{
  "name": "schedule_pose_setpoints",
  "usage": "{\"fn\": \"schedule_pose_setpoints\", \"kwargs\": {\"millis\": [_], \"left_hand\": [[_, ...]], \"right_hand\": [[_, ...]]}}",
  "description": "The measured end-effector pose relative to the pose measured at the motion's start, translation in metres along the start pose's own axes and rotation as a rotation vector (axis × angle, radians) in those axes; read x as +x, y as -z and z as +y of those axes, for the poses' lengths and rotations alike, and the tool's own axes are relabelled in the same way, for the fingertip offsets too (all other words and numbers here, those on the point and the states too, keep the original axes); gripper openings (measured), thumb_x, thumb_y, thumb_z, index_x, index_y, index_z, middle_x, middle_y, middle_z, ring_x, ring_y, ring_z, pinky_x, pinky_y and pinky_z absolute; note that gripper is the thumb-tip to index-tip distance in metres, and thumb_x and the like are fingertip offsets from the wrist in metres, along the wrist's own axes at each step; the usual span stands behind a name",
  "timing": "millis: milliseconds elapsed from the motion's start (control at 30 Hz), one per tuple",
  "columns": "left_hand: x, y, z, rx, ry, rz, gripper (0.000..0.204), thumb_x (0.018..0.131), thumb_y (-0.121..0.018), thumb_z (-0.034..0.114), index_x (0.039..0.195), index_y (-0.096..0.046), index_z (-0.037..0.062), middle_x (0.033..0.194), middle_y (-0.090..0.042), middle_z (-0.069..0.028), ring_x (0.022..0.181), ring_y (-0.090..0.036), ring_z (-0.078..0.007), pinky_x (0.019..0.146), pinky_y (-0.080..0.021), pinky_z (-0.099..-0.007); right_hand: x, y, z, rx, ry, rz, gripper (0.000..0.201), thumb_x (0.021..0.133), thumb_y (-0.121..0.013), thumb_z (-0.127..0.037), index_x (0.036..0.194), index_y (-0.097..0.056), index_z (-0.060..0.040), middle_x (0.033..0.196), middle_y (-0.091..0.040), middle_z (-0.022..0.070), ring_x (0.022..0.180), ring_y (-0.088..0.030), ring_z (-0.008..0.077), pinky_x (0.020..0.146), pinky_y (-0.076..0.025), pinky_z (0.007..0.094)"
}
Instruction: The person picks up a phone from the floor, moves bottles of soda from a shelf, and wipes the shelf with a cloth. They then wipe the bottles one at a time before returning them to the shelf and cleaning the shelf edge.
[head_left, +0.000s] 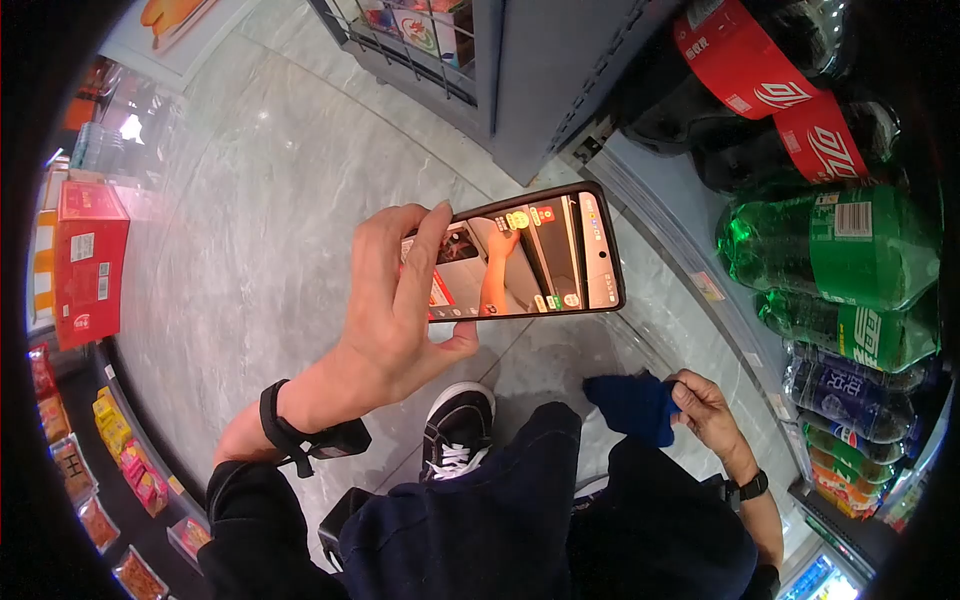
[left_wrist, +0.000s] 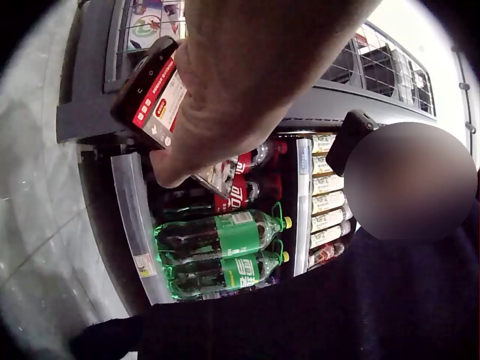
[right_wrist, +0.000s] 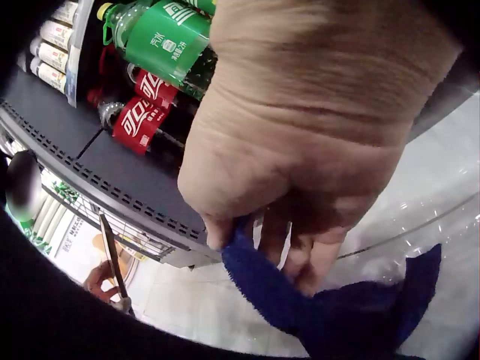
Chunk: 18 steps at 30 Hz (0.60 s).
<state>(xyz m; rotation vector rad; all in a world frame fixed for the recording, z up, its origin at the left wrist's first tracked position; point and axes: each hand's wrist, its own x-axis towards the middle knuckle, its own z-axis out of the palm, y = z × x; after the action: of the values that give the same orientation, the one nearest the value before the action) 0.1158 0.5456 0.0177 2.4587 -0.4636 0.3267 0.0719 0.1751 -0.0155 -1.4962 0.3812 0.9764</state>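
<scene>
A smartphone with a lit screen is held sideways by my left hand, thumb on one long edge and fingers along the other. In the left wrist view the same phone shows a red and white screen, partly covered by that hand. My right hand pinches a dark blue cloth by its edge, low beside my leg. Close up in the right wrist view, the cloth hangs from between the thumb and fingers of the right hand.
On the right, a shelf holds large cola bottles, green soda bottles and other drinks. A grey wire-fronted rack stands ahead. Snack packs and a red box line the left side, across the tiled floor.
</scene>
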Motion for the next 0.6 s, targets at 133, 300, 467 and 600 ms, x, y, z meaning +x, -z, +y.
{"fn": "schedule_pose_setpoints", "kwargs": {"millis": [133,300,467,600], "left_hand": [[-0.001,0.002,0.000,0.016,-0.012,0.006,0.081,0.044,-0.067,0.000,0.120,-0.038,-0.0071,0.106,-0.039,-0.0206,0.097,-0.041,-0.0350,0.080,-0.039,-0.0414],[-0.005,0.002,-0.002,0.050,0.016,-0.007,0.084,0.046,-0.068,0.003,0.124,-0.036,-0.0025,0.110,-0.039,-0.0188,0.102,-0.041,-0.0324,0.085,-0.039,-0.0381],[-0.006,-0.001,-0.002,0.040,0.026,0.009,0.084,0.046,-0.068,0.003,0.123,-0.036,-0.0025,0.110,-0.039,-0.0188,0.101,-0.041,-0.0323,0.084,-0.039,-0.0382],[-0.005,0.000,-0.003,0.078,0.018,0.004,0.083,0.046,-0.067,0.003,0.123,-0.037,-0.0030,0.110,-0.040,-0.0186,0.101,-0.042,-0.0319,0.084,-0.039,-0.0381]], "right_hand": [[-0.004,0.011,-0.003,0.039,-0.012,-0.070,0.019,0.089,-0.051,-0.023,0.095,-0.055,-0.0060,0.073,-0.048,-0.0039,0.065,-0.046,0.0033,0.056,-0.042,0.0186],[-0.036,0.028,-0.019,0.435,0.244,0.293,0.028,0.083,-0.059,-0.017,0.107,-0.051,-0.0060,0.084,-0.054,0.0031,0.077,-0.055,0.0125,0.066,-0.048,0.0239],[-0.027,0.027,0.011,0.024,0.234,0.307,0.045,0.080,-0.057,-0.021,0.121,-0.046,-0.0058,0.114,-0.054,0.0131,0.100,-0.053,0.0287,0.094,-0.037,0.0434],[0.002,0.034,0.046,0.904,-0.042,-0.103,0.045,0.086,-0.038,-0.035,0.117,-0.049,-0.0037,0.111,-0.056,0.0125,0.107,-0.050,0.0296,0.097,-0.033,0.0478]]}}
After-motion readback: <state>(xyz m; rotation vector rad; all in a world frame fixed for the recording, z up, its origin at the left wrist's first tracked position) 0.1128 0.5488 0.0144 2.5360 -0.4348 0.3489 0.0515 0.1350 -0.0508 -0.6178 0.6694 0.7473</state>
